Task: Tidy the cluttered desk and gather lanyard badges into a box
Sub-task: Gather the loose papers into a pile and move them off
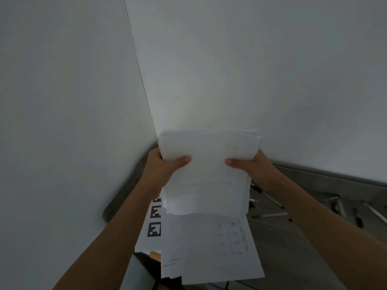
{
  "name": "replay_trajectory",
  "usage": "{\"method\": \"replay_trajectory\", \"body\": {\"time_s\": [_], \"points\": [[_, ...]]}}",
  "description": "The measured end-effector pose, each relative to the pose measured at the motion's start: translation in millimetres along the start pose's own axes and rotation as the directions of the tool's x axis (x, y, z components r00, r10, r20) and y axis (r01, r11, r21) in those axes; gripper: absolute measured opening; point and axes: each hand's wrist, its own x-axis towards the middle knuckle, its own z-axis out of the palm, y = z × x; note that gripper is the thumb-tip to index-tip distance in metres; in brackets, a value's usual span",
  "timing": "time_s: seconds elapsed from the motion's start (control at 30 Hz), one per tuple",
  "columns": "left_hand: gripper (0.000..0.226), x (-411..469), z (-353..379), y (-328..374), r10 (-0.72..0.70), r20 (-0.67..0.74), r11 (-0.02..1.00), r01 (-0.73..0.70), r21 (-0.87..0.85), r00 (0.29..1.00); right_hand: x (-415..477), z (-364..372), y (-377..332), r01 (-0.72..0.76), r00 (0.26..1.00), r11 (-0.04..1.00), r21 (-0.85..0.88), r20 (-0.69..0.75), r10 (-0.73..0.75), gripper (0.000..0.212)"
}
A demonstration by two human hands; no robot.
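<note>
Paper stack (209, 170) held up between both hands, clear of the grey desk (293, 248) and in front of the wall corner: left hand (165, 166) gripping the left edge with the thumb laid across the top sheet, right hand (251, 166) gripping the right edge the same way. Sheets uneven, upper edges fanned and lower edges ragged, so probably worth squaring before setting down: ease the grip a little without letting go, tap the lower edge on the desk to level the sheets, then lay the stack flat in one spot. Keep both thumbs pressed meanwhile; loose paper of this kind likely to slide and spill. Below, more printed sheets (213, 248) lying loose on the desk and reaching toward the near edge, with a sheet of black square markers (155, 227) partly under them at the left. Pens (272, 215) scattered over the desk to the right. Behind, plain white walls (62, 101) meeting in a corner, in dim light. No lanyard badges and no box in view, so most of the task judged undone.
</note>
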Motion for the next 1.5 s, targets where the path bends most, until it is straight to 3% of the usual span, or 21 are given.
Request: {"method": "replay_trajectory", "body": {"time_s": [0.1,0.17,0.3,0.43,0.53,0.63,0.77,0.93,1.07,1.17,1.27,1.37,1.5], "points": [[0.041,-2.8,-5.6,-3.7,-0.010,0.026,1.000,0.011,-0.027,1.000,-1.2,-5.3,-3.0,-0.024,1.000,0.997,0.068,-0.010,0.025,0.036],[0.046,-14.4,-6.1,-23.3,-0.110,0.020,0.994,0.111,-0.024,0.994,-7.2,-7.7,8.1,-0.105,0.994,0.990,0.089,0.023,0.103,0.035],[0.044,-45.0,-2.9,-62.4,-0.247,0.022,0.966,0.245,0.078,0.969,-31.3,-9.1,49.7,-0.211,0.977,0.976,-0.055,0.026,0.213,0.039],[0.067,-52.6,-13.4,-63.8,-0.188,0.105,0.976,0.173,0.134,0.977,-48.1,-2.0,53.2,-0.074,0.997,0.985,-0.156,0.026,0.079,0.032],[0.078,-49.1,-30.0,-51.5,-0.238,0.217,0.971,0.228,0.073,0.947,-47.4,3.0,29.8,0.021,0.998,0.966,-0.259,0.063,-0.005,0.028],[0.093,-42.8,-36.7,-40.6,-0.282,0.338,0.954,0.300,-0.004,0.898,-44.8,1.8,1.8,0.072,0.993,0.983,-0.171,0.108,-0.054,0.029],[0.101,-34.6,-22.0,-27.8,-0.300,0.458,0.937,0.348,-0.023,0.837,-41.3,-11.1,-16.0,-0.010,0.993,0.998,-0.064,0.114,0.018,0.037],[0.088,-30.5,15.1,-19.4,-0.279,0.581,0.900,0.419,-0.121,0.765,-53.3,-39.4,-15.1,-0.118,0.993,0.993,0.001,0.024,0.118,0.036],[0.057,-24.2,50.9,-20.9,-0.282,0.440,0.887,0.406,-0.219,0.853,-72.2,-68.0,-19.4,-0.240,0.970,0.968,-0.076,-0.063,0.235,0.027],[0.044,-20.6,83.3,-24.0,-0.219,0.336,0.947,0.283,-0.155,0.916,-87.9,-86.4,-20.6,-0.320,0.937,0.937,-0.141,-0.197,0.290,0.022],[0.032,-27.1,123.9,-31.3,-0.185,0.284,0.973,0.217,-0.085,0.941,-110.9,-105.9,-23.2,-0.393,0.878,0.917,-0.059,-0.319,0.356,0.029],[0.027,-39.0,170.8,-38.6,-0.164,0.231,0.980,0.186,-0.076,0.959,-146.9,-129.2,-24.8,-0.448,0.823,0.891,0.077,-0.352,0.445,0.031],[0.019,-64.6,242.3,-44.8,-0.215,0.232,0.967,0.240,-0.084,0.949,-202.3,-160.7,-15.2,-0.507,0.755,0.858,0.079,-0.440,0.486,0.030]]}}
